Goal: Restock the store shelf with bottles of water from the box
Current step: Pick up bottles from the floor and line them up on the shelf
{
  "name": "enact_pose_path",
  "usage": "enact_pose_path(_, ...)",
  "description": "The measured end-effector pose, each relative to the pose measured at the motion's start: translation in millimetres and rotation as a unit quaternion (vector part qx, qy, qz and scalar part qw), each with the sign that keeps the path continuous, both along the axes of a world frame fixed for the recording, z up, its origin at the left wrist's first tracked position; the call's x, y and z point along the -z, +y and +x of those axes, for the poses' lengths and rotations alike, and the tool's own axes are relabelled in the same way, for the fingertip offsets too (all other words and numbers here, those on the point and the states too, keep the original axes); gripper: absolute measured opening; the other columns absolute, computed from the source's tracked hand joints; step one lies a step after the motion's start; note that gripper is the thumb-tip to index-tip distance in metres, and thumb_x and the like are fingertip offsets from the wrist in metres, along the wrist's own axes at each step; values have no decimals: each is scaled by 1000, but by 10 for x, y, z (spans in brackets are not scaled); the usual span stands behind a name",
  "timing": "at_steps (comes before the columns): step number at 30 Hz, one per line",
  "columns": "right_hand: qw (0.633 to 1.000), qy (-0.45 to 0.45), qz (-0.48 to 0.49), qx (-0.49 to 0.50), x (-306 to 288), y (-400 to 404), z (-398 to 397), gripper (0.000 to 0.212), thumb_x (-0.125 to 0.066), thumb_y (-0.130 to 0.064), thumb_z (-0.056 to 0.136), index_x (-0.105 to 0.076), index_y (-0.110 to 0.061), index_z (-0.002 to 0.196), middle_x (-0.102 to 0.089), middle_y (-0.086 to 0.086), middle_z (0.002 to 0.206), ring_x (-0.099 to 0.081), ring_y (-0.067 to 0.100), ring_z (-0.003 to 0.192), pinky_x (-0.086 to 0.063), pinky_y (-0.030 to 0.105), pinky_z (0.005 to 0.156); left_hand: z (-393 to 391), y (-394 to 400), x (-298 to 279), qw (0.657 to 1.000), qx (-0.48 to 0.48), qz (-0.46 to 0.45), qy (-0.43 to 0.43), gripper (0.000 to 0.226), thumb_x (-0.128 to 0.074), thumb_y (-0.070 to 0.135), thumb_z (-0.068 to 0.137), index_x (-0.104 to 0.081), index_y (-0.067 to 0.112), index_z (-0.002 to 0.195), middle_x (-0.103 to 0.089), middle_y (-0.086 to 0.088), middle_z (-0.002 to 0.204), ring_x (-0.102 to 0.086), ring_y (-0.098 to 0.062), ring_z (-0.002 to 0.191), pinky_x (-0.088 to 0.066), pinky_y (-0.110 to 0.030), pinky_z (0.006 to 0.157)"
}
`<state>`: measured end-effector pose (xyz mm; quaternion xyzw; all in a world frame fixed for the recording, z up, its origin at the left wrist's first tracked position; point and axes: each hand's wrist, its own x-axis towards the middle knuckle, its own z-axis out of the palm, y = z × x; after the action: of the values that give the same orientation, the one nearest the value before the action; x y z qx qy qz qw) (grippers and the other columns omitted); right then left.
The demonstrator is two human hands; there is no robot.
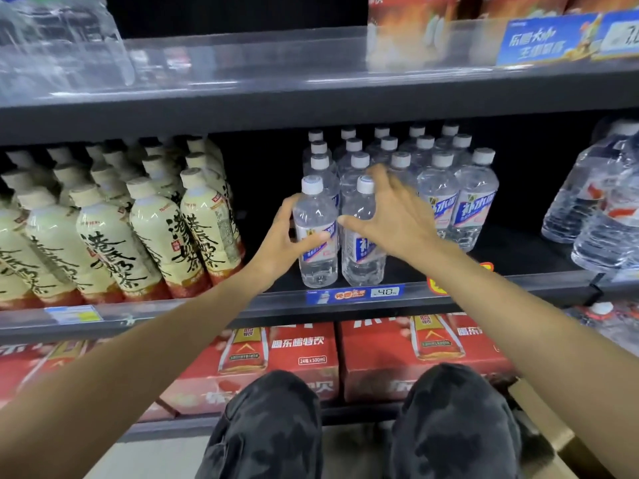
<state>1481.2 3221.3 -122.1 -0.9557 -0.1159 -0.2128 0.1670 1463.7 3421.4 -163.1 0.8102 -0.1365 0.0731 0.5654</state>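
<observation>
Bottles (397, 188) of water stand upright on the middle shelf (518, 281), caps up, long axes vertical, in rows running back. At the front edge, the left hand (281, 236) curls round the front-left bottle (316, 233), thumb across its label. The right hand (397, 216) hovers spread and relaxed over the neighbouring bottle (361, 243), thumb touching it. Both forearms reach forward and up.

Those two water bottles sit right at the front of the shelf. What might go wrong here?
1. The left hand grips the front-left bottle near the shelf edge; a careless nudge might tip it off.
2. The right hand is spread over the next bottle; a push could knock the packed rows behind.
</observation>
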Motion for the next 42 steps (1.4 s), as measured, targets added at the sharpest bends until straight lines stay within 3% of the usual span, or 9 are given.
enact_pose_path(3, 997, 44, -27, -55, -119, -92, 3, 100, -72, -66, 66, -19, -31, 144, -50, 10, 140, -60, 35, 111, -49, 40, 73, 30, 29, 0, 1000, 6, 7, -3, 79, -73, 16, 84, -26, 26, 146, -51, 10, 135, -51, -7, 124, -50, -33, 100)
enact_pose_path(7, 989, 80, -86, -95, -164, -206, -38, 110, -88, -37, 60, -16, -43, 143, -47, 7, 136, -61, 36, 104, -47, 40, 74, 75, 57, 19, 999, 11, 36, -23, 83, -73, 12, 83, -23, 26, 147, -48, 6, 138, -49, -6, 127, -50, -32, 100)
enact_pose_path(12, 993, 72, -69, -65, -123, -119, 19, 107, -89, -40, 57, -22, -38, 142, -47, 6, 125, -61, 38, 98, -46, 39, 72, 152, 83, 30, 988, -34, 126, -82, 86, -78, 27, 79, -25, 36, 146, -33, 0, 138, -26, 30, 112, -42, -10, 92)
enact_pose_path(15, 995, 54, -70, -37, -84, -48, 58, 110, -88, -43, 58, -21, -36, 146, -45, 9, 128, -60, 39, 101, -48, 40, 72, 202, 67, 50, 986, -44, 135, -86, 85, -78, 31, 78, -26, 36, 144, -35, 1, 129, -38, 17, 105, -45, -7, 84)
enact_pose_path(19, 997, 29, -75, -16, -49, -8, 97, 110, -88, -41, 59, -23, -33, 148, -45, 11, 132, -62, 39, 98, -48, 39, 68, 237, 52, 63, 981, -61, 158, -90, 83, -77, 37, 76, -27, 39, 142, -36, 3, 124, -45, -6, 112, -57, -38, 84)
enact_pose_path(22, 997, 21, -77, -13, -38, -10, 110, 109, -87, -42, 59, -24, -32, 147, -46, 11, 131, -62, 39, 97, -42, 35, 63, 228, 43, 66, 976, -74, 179, -95, 83, -75, 43, 75, -26, 41, 142, -38, 2, 122, -51, -14, 110, -57, -43, 80)
enact_pose_path(29, 997, 22, -75, -23, -46, -18, 58, 109, -87, -41, 60, -23, -32, 148, -46, 11, 129, -62, 38, 95, -41, 34, 62, 168, -27, 22, 971, -103, 190, -98, 85, -75, 40, 78, -25, 37, 145, -40, 1, 121, -51, -8, 100, -56, -38, 82)
enact_pose_path(39, 993, 31, -116, -23, -119, -7, -75, 101, -75, -33, 81, -4, -33, 153, -45, 14, 137, -64, 37, 98, -49, 39, 65, 82, -123, 36, 974, -119, 165, -96, 85, -74, 32, 82, -21, 31, 149, -38, -5, 138, -45, -9, 118, -49, -30, 93)
enact_pose_path(42, 990, 15, -137, -11, -118, -20, -189, 91, -66, -23, 88, -3, -32, 153, -52, 14, 130, -66, 36, 84, -42, 33, 54, 17, -92, 58, 977, -99, 170, -83, 89, -71, 22, 85, -12, 32, 151, -34, -6, 142, -44, -8, 119, -49, -33, 97)
